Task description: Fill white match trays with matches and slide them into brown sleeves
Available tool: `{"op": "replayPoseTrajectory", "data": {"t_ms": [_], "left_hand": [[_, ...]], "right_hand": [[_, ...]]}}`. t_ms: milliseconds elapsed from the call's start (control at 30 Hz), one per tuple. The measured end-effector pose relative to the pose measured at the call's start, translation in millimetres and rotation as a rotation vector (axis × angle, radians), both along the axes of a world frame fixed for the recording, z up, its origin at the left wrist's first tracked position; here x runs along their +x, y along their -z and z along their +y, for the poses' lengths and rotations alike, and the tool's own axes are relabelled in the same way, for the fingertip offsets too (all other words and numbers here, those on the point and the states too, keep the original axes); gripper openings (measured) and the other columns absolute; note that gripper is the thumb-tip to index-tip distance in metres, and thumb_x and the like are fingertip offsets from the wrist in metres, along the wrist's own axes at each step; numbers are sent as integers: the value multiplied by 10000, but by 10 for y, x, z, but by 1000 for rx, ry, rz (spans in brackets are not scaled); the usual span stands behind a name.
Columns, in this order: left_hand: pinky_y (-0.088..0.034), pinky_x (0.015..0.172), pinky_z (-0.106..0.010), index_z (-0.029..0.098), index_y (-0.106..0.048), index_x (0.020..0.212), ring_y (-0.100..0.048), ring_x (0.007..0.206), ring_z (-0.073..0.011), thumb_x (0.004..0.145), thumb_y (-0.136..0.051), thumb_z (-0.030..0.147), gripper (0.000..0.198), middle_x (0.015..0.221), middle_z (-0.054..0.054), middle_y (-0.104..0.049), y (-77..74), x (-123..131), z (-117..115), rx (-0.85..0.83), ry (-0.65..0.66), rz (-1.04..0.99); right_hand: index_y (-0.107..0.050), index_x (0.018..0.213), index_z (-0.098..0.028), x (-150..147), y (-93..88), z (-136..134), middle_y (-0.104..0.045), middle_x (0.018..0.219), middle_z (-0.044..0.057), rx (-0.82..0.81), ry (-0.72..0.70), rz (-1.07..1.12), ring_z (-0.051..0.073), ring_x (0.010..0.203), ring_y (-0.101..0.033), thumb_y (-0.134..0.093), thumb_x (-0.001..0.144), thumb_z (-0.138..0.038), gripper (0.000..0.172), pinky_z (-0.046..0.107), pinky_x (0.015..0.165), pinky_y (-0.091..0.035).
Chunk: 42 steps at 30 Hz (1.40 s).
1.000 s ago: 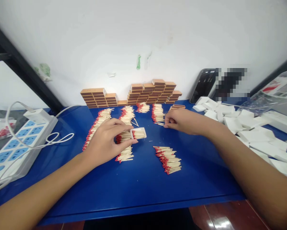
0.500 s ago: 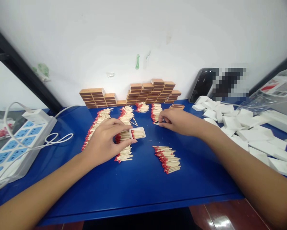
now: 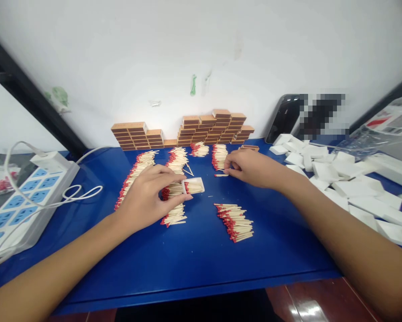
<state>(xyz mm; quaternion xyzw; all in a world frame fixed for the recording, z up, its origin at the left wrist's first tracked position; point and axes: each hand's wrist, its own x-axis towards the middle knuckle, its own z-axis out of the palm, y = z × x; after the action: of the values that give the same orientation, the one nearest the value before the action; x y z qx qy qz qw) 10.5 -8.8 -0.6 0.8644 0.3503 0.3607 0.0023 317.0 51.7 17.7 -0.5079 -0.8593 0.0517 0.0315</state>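
My left hand (image 3: 150, 192) grips a small white matchbox tray (image 3: 183, 187) between thumb and fingers. Red-headed matchsticks (image 3: 194, 185) lie inside it, and its right end juts past my fingertips. Under and around this hand are matchstick piles, including a left row (image 3: 133, 176) and a middle row (image 3: 178, 160), both partly covered. My right hand (image 3: 243, 165) is pinched at the lower edge of another matchstick pile (image 3: 220, 156). A matchstick's pale end meets its fingertips, which are partly hidden. One loose matchstick (image 3: 221, 175) lies just below, apart from the pile.
Orange-brown matchboxes (image 3: 209, 129) are stacked along the wall. A further matchstick pile (image 3: 234, 222) lies nearer me on the blue table (image 3: 194, 264). White trays (image 3: 338, 179) are heaped at right; a power strip (image 3: 23, 201) with white cables is at left. A phone (image 3: 283, 118) leans against the wall.
My right hand has shifted slightly right and up, and a loose matchstick now shows separately below the pile. My left hand and the tray have hardly moved.
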Motion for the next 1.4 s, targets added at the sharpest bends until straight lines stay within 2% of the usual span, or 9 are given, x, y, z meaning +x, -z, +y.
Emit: {"op": "replayPoseTrajectory", "data": {"t_ms": [233,433,667,900,1000,1133,1267,1400], "left_hand": [[-580,873,-374,215,-781,1145,-717,950,-222,861,-847,406,349,1030,-78,-754,3,-4,5,10,-3,8],[-586,831,-360,218,-783,1138,-714,925,-220,862,-842,424,349,1011,-82,-752,5,-4,11,10,-1,10],[-589,844,-368,219,-783,1149,-712,919,-223,862,-840,425,357,1009,-85,-751,8,-3,11,2,-6,13],[-585,831,-362,211,-783,1147,-703,909,-217,864,-840,423,358,1007,-86,-741,11,-4,9,-6,4,2],[-587,845,-372,216,-784,1144,-700,912,-219,868,-835,432,354,1018,-87,-742,19,-5,15,-8,-3,9],[-590,851,-371,216,-784,1137,-701,916,-218,868,-834,430,347,1012,-85,-743,26,-11,23,-7,-5,5],[-579,806,-356,220,-787,1145,-698,900,-219,852,-849,435,369,1013,-84,-737,39,-10,26,-33,-14,10],[-569,833,-371,221,-786,1142,-711,900,-219,845,-857,435,374,1029,-77,-742,52,12,17,-30,1,14]], "right_hand": [[-637,886,-194,1,31,-6,-740,963,92,-52,-30,23,210,827,-635,-515,972,-217,151,309,721,-400],[-637,893,-197,26,-16,-30,-735,960,89,-89,-60,45,209,811,-615,-511,975,-233,155,317,704,-400],[-644,868,-209,-68,-7,-68,-688,808,51,-111,-29,44,185,691,-565,-608,971,-396,217,312,611,-346],[-605,868,-194,-130,28,-122,-712,915,105,-105,-45,-1,226,789,-610,-483,1040,-350,262,332,689,-396],[-596,896,-197,-114,28,-134,-713,979,117,-123,-85,42,237,840,-619,-451,1056,-351,265,338,721,-408],[-567,868,-213,-137,-43,-190,-703,952,96,-96,-90,135,226,837,-608,-465,1055,-364,261,326,712,-398],[-567,888,-224,-250,-115,-320,-678,909,65,-63,-133,282,203,801,-580,-485,1060,-399,258,317,684,-378],[-598,947,-225,-411,-75,-459,-657,900,39,-99,-219,423,187,804,-569,-508,1066,-418,245,312,702,-378]]}}
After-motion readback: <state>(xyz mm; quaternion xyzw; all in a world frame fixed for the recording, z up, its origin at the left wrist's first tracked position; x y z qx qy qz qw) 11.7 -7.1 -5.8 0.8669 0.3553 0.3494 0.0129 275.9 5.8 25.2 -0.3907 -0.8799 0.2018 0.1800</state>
